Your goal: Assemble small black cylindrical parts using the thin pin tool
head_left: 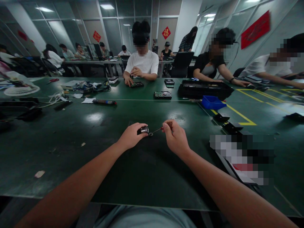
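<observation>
Just left of the middle of the view, my left hand (131,135) is closed round a small shiny metal cylinder (144,129), tipped on its side with one round end facing right. A small round metal piece (150,134) sits close by its lower edge; whether the two are joined I cannot tell. My right hand (174,136) grips a thin-shafted screwdriver (157,130) by its reddish handle, mostly hidden in the fingers. The shaft points left, its tip at or very near the round piece. Both hands are low over the green table (133,177).
Hard drives (162,95) lie across the table, near a long black casing (205,89) and a blue bin (212,102). An electric screwdriver (104,102) and cables (55,98) are at left. Right of my forearm lies a blurred-out item (242,158). Co-workers sit opposite, one handling a drive (137,84).
</observation>
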`<action>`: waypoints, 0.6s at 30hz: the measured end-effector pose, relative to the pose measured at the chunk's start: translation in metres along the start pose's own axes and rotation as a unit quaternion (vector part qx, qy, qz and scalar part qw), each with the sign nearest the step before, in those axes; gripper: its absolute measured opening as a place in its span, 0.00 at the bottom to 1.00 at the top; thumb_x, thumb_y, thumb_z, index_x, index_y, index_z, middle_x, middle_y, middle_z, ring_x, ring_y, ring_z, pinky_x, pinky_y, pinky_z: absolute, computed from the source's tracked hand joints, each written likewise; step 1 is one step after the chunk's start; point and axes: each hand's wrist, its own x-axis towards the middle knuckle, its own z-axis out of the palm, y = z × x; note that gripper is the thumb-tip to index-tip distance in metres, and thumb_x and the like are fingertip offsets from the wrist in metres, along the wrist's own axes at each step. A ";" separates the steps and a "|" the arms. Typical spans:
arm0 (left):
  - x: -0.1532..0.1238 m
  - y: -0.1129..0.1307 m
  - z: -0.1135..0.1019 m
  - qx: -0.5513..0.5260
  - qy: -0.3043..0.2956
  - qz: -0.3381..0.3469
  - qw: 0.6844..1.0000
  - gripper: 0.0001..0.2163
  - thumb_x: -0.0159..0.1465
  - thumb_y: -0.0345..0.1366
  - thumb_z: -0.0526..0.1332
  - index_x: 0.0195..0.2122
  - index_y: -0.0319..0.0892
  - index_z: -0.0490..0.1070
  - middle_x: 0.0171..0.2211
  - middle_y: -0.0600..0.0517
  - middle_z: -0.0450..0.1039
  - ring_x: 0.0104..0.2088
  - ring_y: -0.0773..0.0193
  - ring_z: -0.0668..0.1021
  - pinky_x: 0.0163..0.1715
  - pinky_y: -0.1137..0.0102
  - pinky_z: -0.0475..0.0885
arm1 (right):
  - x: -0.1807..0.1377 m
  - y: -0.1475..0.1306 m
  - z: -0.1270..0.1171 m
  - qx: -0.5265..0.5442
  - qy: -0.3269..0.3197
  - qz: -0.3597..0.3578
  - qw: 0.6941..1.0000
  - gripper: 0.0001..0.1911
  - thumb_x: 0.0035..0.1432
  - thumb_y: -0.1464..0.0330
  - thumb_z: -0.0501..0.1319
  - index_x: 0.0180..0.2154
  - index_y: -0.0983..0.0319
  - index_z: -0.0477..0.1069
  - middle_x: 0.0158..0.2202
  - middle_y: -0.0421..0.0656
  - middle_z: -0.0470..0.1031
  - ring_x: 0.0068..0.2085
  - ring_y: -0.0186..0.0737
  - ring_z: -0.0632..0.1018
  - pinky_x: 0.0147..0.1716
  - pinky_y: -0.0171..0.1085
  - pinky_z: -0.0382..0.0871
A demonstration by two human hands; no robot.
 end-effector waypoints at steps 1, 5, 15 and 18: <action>0.000 0.000 0.000 -0.038 0.015 -0.015 0.999 0.18 0.63 0.38 0.67 0.54 0.44 0.72 0.49 0.47 0.76 0.48 0.54 0.77 0.52 0.58 0.70 | 0.000 0.000 0.000 0.007 0.006 0.001 1.000 0.09 0.69 0.62 0.52 0.39 0.57 0.67 0.32 0.43 0.78 0.34 0.43 0.80 0.35 0.40 0.68; 0.002 0.000 -0.003 -0.201 0.053 -0.051 0.977 0.17 0.67 0.37 0.60 0.57 0.43 0.65 0.49 0.45 0.74 0.46 0.58 0.77 0.49 0.61 0.72 | -0.001 -0.002 -0.001 0.023 0.010 0.001 1.000 0.09 0.70 0.61 0.52 0.39 0.57 0.67 0.32 0.43 0.78 0.35 0.43 0.80 0.36 0.41 0.69; 0.013 0.013 -0.015 -0.034 -0.020 -0.051 0.998 0.13 0.67 0.46 0.59 0.43 0.42 0.73 0.40 0.48 0.76 0.39 0.57 0.77 0.41 0.62 0.71 | -0.001 -0.001 -0.004 0.037 0.022 -0.014 0.999 0.09 0.70 0.61 0.52 0.40 0.57 0.68 0.34 0.43 0.79 0.36 0.44 0.81 0.38 0.42 0.70; 0.019 0.015 -0.010 0.065 -0.071 0.005 0.995 0.12 0.68 0.39 0.58 0.48 0.43 0.74 0.47 0.47 0.76 0.46 0.54 0.77 0.47 0.60 0.70 | -0.001 0.000 -0.005 0.034 0.023 -0.012 0.999 0.09 0.70 0.62 0.52 0.40 0.57 0.68 0.34 0.43 0.78 0.36 0.43 0.80 0.37 0.42 0.69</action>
